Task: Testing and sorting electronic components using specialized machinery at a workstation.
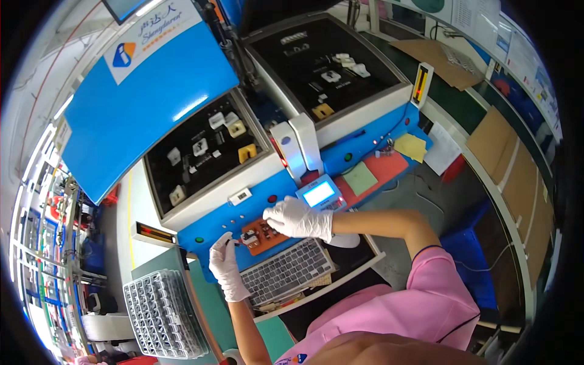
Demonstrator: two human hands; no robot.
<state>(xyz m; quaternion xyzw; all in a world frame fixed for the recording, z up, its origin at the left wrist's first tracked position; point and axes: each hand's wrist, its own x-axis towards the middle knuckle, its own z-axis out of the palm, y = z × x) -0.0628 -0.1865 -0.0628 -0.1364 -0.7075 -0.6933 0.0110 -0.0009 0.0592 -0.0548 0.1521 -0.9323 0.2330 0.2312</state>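
Note:
Both my hands wear white gloves. My left hand (225,267) is beside the left end of an orange-brown tray (263,244) that carries several small dark and metallic parts. Its thumb and fingertips come together near a tiny dark bit I cannot identify. Above the tray's right end, my right hand (297,219) has its fingers curled inward, and whatever they pinch is hidden. Just below the tray and both hands lies a grey-and-black keyboard (286,272). A small device with a lit screen (319,193) stands right behind my right wrist.
Two blue machines have dark beds, the left bed (182,143) and right bed (359,48), holding white and yellow fixtures. A raised blue lid (152,91) overhangs the left. Stacked clear plastic trays (159,313) stand at lower left. A white mouse (344,241) sits right of the keyboard.

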